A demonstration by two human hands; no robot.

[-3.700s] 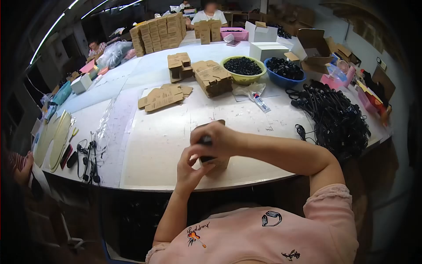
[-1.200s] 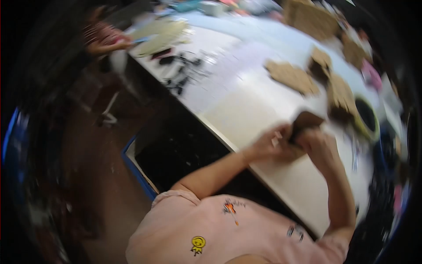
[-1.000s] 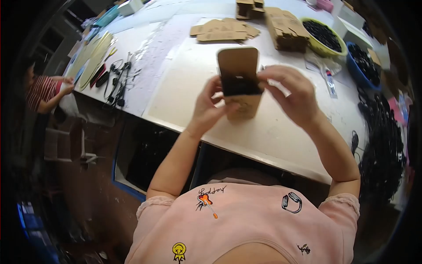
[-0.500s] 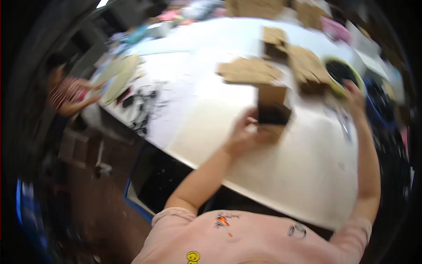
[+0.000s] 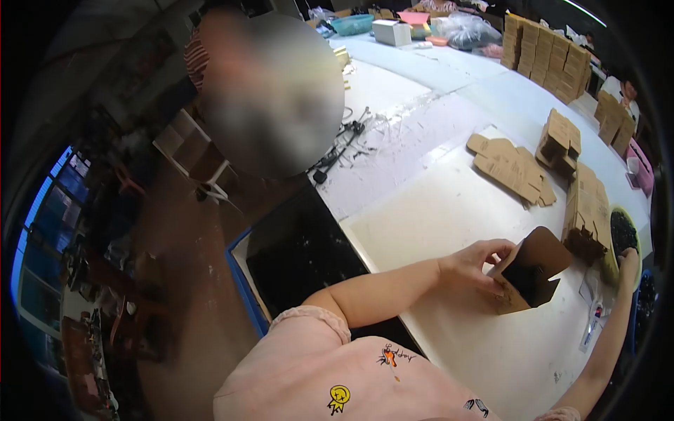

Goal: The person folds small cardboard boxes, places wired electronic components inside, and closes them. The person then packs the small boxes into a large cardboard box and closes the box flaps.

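The left hand (image 5: 477, 265) is clamped on an open cardboard box (image 5: 544, 254), with its fingers bent round the side. The box is on the white table (image 5: 414, 224) with its lid flap up, and its inside looks dark. The right hand (image 5: 629, 262) dips into a yellow-green bowl (image 5: 609, 269) of little black parts (image 5: 623, 228), at two o'clock from the box. I cannot tell if its fingertips are apart or pinching one. At one o'clock, near the box, is a stack of flat cartons (image 5: 588, 203). One flat carton (image 5: 512, 170) lies at twelve o'clock. A small tube (image 5: 591, 330) is at four o'clock. Black cords (image 5: 344, 144) lie well apart, at ten o'clock.
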